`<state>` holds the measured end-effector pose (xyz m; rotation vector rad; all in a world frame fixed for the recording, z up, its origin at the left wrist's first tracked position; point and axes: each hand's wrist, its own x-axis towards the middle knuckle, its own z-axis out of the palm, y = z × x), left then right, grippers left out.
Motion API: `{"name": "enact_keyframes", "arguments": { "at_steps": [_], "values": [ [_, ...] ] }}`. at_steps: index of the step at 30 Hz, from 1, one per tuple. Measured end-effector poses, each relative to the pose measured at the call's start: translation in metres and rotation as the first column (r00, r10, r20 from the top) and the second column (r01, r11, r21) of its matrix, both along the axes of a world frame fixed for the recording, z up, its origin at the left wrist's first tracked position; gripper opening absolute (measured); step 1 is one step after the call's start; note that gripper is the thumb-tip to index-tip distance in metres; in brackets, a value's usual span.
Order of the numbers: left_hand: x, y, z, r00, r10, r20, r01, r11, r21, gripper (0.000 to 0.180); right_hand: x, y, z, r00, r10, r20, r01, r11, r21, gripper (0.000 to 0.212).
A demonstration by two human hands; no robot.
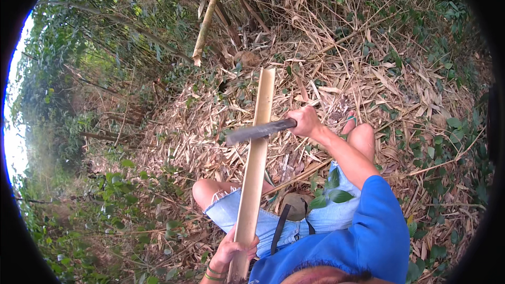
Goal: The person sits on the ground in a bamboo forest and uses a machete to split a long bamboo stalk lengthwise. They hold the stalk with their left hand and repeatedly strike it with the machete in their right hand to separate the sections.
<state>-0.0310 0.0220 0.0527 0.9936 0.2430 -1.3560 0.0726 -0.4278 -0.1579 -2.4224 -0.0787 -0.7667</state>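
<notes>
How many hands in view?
2: left hand gripping the near end of the split bamboo, partly hidden behind it; right hand, right of the bamboo, holding the large knife.

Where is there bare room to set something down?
Nowhere looks bare: dry leaves lie nearly everywhere. More open patches lie left of the bamboo, beyond the left knee, and right of the right knee, before the green plants. Crowded: the lap, with bag and left hand; and where the blade in the right hand crosses the bamboo.

Daylight, diffuse; shadows soft over leaf litter point(389, 94). Sky point(14, 144), left: blown white (blue fringe at rim). Blade point(251, 132): slight motion blur. Border: fisheye circle, black corners.
</notes>
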Motion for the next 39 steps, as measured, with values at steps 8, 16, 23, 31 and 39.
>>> {"name": "enact_keyframes", "arguments": {
  "at_steps": [8,16,23,31,39],
  "values": [
    [-0.01,0.01,-0.007,0.998,0.057,-0.03,-0.058,0.998,-0.01,0.069,0.002,-0.002,0.025,0.924,-0.286,-0.252,0.359,0.878,0.316,0.016],
    [-0.013,0.012,0.003,0.999,0.032,-0.009,-0.032,0.999,0.0,0.059,0.001,-0.036,0.013,0.821,-0.379,-0.427,0.539,0.761,0.362,0.023],
    [-0.007,0.006,0.009,0.998,0.063,0.007,-0.063,0.998,-0.008,0.059,-0.005,-0.02,0.019,0.94,-0.242,-0.24,0.283,0.946,0.155,0.018],
    [0.0,0.009,-0.014,0.995,0.102,-0.022,-0.103,0.993,-0.056,0.066,0.001,-0.003,0.026,0.981,0.131,-0.143,0.156,-0.093,0.983,0.027],
    [0.051,-0.068,-0.071,0.999,0.003,-0.046,-0.013,0.975,-0.223,0.061,-0.009,0.055,0.039,0.973,0.229,0.004,0.064,-0.287,0.956,0.052]
  ]
}}
